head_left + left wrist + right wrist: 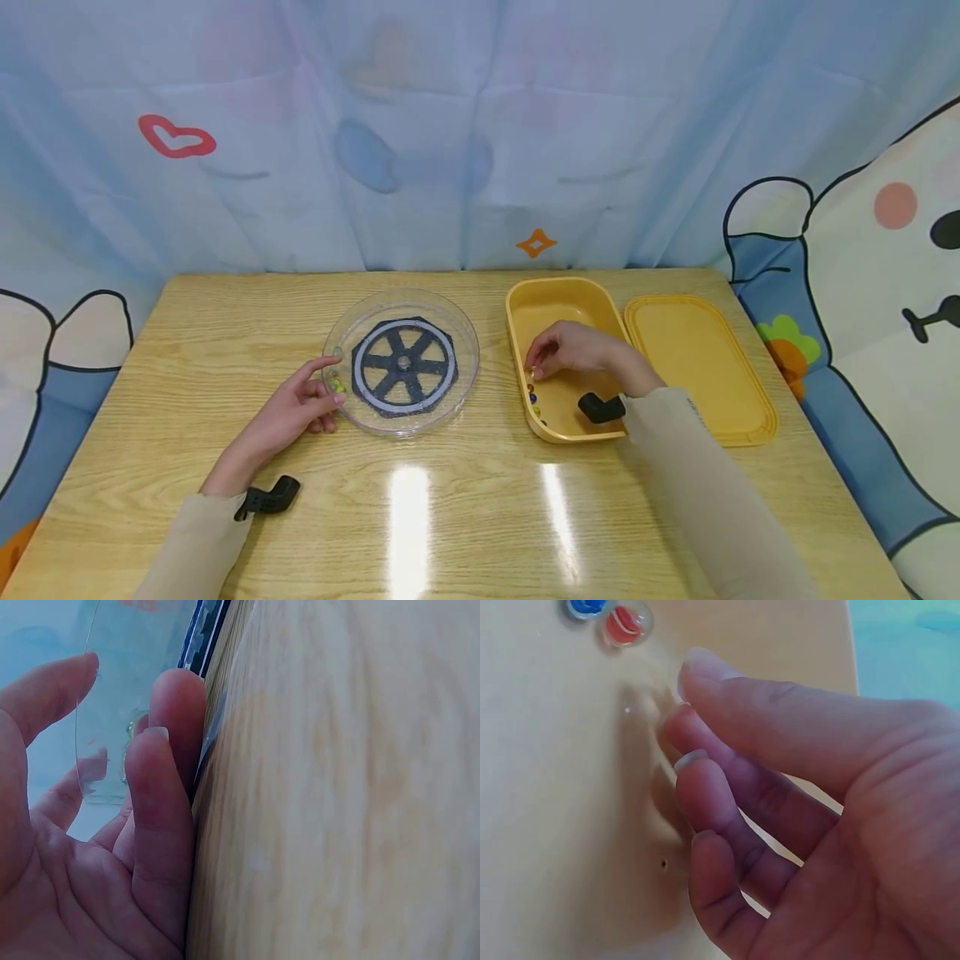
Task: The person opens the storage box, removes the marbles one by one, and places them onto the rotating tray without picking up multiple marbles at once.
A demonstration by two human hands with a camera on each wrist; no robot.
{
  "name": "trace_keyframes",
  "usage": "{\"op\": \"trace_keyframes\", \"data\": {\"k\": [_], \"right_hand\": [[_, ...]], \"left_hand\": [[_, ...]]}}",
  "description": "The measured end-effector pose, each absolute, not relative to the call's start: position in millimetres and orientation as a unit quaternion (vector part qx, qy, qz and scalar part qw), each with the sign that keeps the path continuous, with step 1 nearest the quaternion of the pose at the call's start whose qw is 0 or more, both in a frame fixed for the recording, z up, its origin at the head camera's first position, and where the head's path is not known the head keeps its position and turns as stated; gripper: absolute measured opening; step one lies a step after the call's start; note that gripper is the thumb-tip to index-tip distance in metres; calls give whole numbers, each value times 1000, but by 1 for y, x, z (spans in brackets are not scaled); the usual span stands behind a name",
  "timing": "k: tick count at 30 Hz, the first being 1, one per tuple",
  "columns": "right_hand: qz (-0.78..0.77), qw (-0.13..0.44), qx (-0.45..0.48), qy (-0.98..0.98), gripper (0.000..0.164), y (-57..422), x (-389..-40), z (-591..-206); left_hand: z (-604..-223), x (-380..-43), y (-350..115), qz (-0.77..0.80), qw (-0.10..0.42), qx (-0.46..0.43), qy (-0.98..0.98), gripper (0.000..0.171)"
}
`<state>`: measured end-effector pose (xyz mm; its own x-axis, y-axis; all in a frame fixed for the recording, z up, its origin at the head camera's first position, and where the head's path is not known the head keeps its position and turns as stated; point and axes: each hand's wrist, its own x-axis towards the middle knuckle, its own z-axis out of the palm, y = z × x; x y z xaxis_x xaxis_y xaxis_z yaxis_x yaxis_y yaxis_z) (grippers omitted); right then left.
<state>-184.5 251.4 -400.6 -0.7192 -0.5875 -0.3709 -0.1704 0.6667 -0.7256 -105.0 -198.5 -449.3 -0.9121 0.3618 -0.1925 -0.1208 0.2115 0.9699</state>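
My left hand grips the near-left edge of a round clear plastic dish. One finger and the thumb lie over its rim, and other fingers show against its side in the left wrist view. Beside them, greenish-yellow marbles sit inside the dish. My right hand reaches into a yellow tub at its left wall, fingers bent and thumb close to a fingertip. Whether a marble is between those tips is hidden. A red marble and a blue marble lie near the thumb.
Under the clear dish shows a dark spoked wheel shape. A flat yellow lid lies right of the tub. The wooden table meets a blue printed curtain at the back.
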Motion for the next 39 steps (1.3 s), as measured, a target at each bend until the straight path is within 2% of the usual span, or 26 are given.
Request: {"op": "trace_keyframes", "data": {"k": [8, 17, 28, 31, 39], "right_hand": [[-362, 275, -192, 870, 13, 256, -181, -392], [-363, 167, -163, 902, 11, 252, -176, -377], [-366, 47, -207, 906, 14, 220, -163, -364], [-384, 41, -210, 898, 14, 204, -161, -362], [-414, 69, -230, 878, 12, 158, -154, -364]], "left_hand": [[-448, -105, -198, 620, 195, 78, 756, 64], [-449, -104, -199, 620, 197, 79, 755, 65], [-448, -105, -198, 620, 193, 79, 756, 64], [-448, -105, -198, 619, 192, 78, 757, 64], [-448, -105, -198, 618, 193, 75, 759, 64]]}}
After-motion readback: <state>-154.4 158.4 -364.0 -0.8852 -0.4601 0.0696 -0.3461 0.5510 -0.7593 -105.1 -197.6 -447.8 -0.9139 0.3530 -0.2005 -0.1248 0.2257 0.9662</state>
